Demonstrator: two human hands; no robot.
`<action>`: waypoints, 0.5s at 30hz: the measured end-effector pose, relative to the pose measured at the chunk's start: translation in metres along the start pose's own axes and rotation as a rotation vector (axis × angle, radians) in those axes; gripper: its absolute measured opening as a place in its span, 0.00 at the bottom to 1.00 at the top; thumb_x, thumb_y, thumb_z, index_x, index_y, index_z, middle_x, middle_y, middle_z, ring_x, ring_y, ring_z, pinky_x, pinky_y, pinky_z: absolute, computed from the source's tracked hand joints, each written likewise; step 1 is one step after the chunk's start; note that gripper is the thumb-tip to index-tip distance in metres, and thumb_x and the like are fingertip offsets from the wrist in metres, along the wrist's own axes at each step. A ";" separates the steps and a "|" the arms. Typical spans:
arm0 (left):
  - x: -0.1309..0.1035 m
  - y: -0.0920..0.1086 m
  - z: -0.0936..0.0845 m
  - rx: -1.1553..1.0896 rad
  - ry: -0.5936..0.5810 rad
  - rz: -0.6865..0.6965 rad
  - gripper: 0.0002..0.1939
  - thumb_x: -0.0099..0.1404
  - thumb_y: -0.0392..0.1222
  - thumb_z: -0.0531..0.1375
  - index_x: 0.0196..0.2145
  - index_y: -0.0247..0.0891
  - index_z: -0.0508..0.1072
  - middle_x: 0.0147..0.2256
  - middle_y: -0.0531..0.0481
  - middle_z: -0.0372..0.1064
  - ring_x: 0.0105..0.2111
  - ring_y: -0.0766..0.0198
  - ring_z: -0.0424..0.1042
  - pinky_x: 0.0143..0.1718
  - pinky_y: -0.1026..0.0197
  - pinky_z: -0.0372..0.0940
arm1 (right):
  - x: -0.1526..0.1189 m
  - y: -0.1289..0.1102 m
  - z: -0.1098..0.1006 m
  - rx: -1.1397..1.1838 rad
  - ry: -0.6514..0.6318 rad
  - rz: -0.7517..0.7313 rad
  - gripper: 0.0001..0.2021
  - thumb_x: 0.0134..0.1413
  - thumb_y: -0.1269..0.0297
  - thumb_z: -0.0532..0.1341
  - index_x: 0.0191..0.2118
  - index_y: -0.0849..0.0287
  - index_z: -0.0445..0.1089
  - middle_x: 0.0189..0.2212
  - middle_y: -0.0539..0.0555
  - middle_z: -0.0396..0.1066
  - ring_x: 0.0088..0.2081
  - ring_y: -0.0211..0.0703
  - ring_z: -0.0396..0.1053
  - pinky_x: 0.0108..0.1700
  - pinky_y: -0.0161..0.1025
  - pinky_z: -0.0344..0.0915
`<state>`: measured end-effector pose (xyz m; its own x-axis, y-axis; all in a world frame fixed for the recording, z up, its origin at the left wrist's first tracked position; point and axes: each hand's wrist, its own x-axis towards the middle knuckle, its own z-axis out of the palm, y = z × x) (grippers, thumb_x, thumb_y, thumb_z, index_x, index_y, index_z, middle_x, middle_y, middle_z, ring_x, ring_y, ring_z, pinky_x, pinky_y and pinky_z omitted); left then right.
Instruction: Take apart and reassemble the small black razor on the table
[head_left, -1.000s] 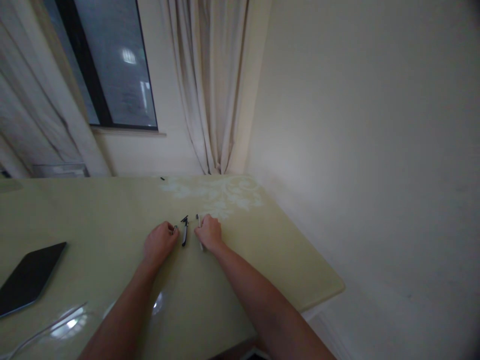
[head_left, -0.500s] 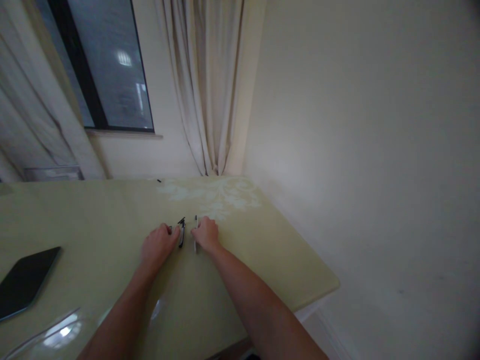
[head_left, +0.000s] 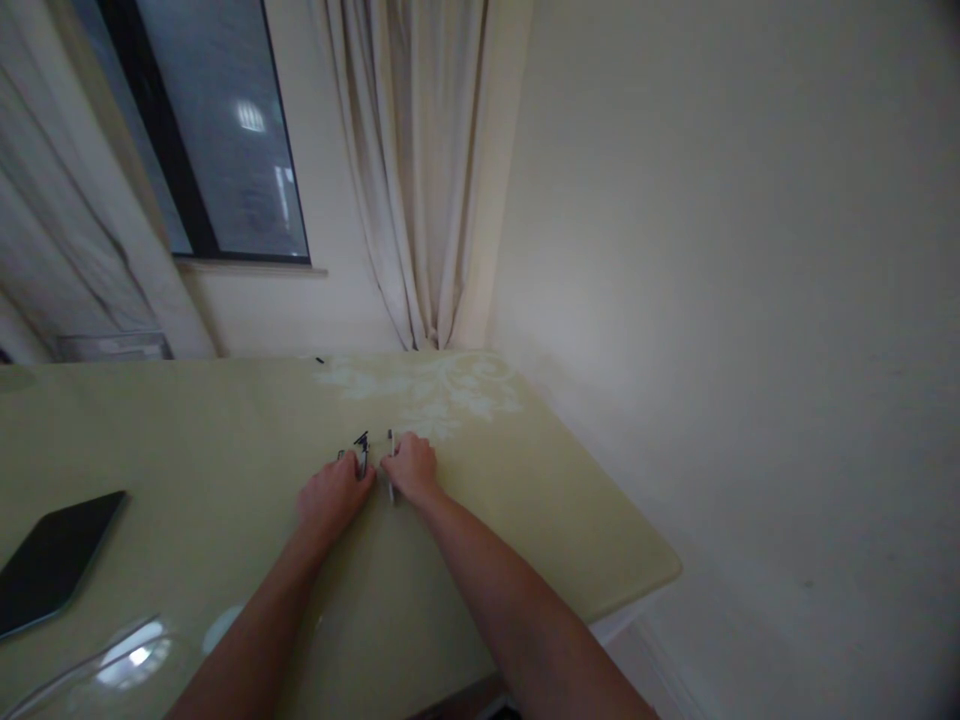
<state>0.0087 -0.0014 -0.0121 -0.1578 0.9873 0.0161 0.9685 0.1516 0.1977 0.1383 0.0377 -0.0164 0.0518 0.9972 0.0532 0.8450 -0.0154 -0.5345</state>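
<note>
In the head view my left hand (head_left: pixel 337 492) rests on the yellow-green tabletop, its fingers closed around a small dark metallic object (head_left: pixel 364 445) whose upper end sticks out beyond the fingertips. Just to the right, my right hand (head_left: pixel 412 467) pinches a thin, light-coloured stick-like object (head_left: pixel 391 490) with a dark tip, standing roughly lengthwise to the view. A narrow gap separates the two hands. Part of each held object is hidden by the fingers, and the dark one is too small to identify.
A black flat tablet-like object (head_left: pixel 56 560) lies at the left of the table (head_left: pixel 555 520). Near the back edge is a small dark piece (head_left: pixel 320 360). A cable (head_left: pixel 75 672) curves at the lower left. Curtains and a wall stand behind and to the right.
My left hand has moved right, towards my right hand, and now covers the lower part of the dark object. My right hand has stayed nearly in place.
</note>
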 end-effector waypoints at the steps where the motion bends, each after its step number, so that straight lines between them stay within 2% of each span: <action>1: 0.000 0.000 0.000 -0.003 -0.002 -0.005 0.22 0.71 0.56 0.46 0.42 0.39 0.73 0.41 0.35 0.78 0.42 0.40 0.78 0.38 0.49 0.68 | 0.000 0.000 0.001 0.001 0.003 0.001 0.15 0.53 0.62 0.64 0.46 0.61 0.75 0.44 0.65 0.78 0.46 0.55 0.77 0.43 0.41 0.68; 5: 0.001 0.001 -0.002 -0.002 -0.006 -0.014 0.23 0.71 0.57 0.47 0.42 0.40 0.73 0.41 0.35 0.78 0.42 0.41 0.78 0.37 0.50 0.67 | 0.001 0.001 0.003 0.022 0.012 -0.005 0.14 0.53 0.61 0.64 0.45 0.59 0.75 0.44 0.64 0.78 0.46 0.55 0.77 0.41 0.41 0.68; 11: 0.001 -0.003 -0.004 -0.005 0.013 -0.035 0.25 0.70 0.61 0.47 0.39 0.40 0.74 0.39 0.35 0.78 0.40 0.42 0.78 0.33 0.54 0.64 | 0.001 0.003 0.002 0.097 0.031 -0.002 0.14 0.54 0.54 0.65 0.41 0.59 0.75 0.40 0.62 0.78 0.43 0.53 0.76 0.39 0.40 0.66; 15: -0.002 -0.006 -0.009 -0.036 0.099 0.044 0.21 0.72 0.52 0.47 0.34 0.39 0.73 0.33 0.40 0.78 0.33 0.52 0.77 0.30 0.59 0.57 | -0.012 0.029 -0.007 0.193 0.009 -0.143 0.08 0.54 0.59 0.65 0.35 0.59 0.74 0.32 0.56 0.77 0.34 0.44 0.73 0.36 0.36 0.62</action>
<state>0.0012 -0.0043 -0.0047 -0.1347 0.9834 0.1217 0.9677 0.1042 0.2294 0.1657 0.0245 -0.0271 -0.0555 0.9876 0.1467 0.7264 0.1407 -0.6727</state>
